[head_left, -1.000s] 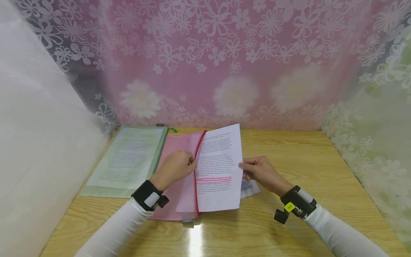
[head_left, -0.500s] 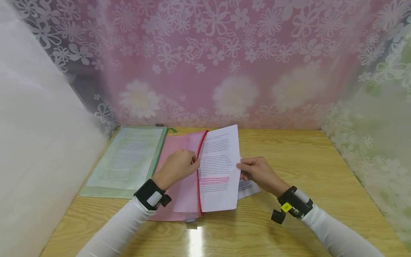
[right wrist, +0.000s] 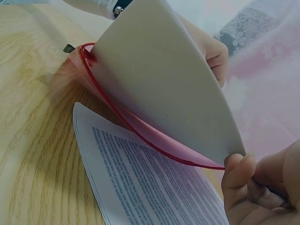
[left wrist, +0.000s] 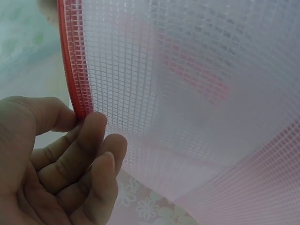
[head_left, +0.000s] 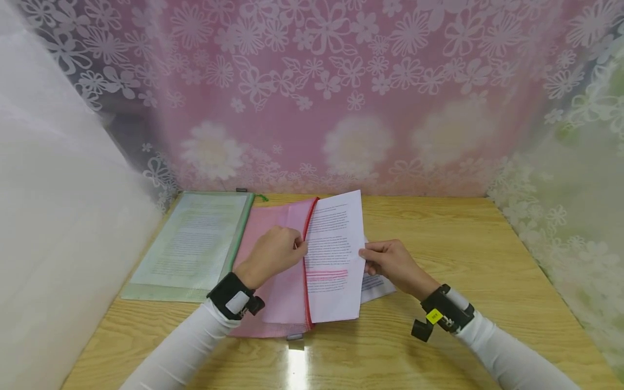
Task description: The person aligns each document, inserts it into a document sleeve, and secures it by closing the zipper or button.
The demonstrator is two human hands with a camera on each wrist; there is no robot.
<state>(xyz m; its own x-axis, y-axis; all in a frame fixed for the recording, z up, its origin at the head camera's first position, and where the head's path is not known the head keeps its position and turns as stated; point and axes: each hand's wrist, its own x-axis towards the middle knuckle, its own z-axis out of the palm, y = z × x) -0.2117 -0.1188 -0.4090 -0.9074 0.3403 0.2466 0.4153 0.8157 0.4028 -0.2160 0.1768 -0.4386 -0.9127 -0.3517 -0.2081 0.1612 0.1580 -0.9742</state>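
A pink mesh zipper pouch (head_left: 285, 298) with a red zipper edge lies in the middle of the table. My left hand (head_left: 274, 252) pinches its upper edge at the red zipper (left wrist: 70, 61), lifting that layer. A stack of printed paper (head_left: 336, 303) with pink highlighted lines sits partly inside the pouch, its right part sticking out of the opening. My right hand (head_left: 392, 265) pinches the stack's right edge between thumb and fingers; the stack's blank back (right wrist: 159, 79) faces the right wrist view. Another printed sheet (right wrist: 140, 173) lies on the table, partly under the pouch and the held stack.
To the left lies a green mesh pouch (head_left: 195, 233) with printed paper inside, its green zipper edge next to the pink pouch. The wooden table (head_left: 463, 244) meets a pink flowered curtain (head_left: 292, 108) at the back and pale sheeting at both sides.
My left hand has moved slightly right with the pouch's red edge, which now covers a bit more of the stack. The right hand and stack shifted slightly left.
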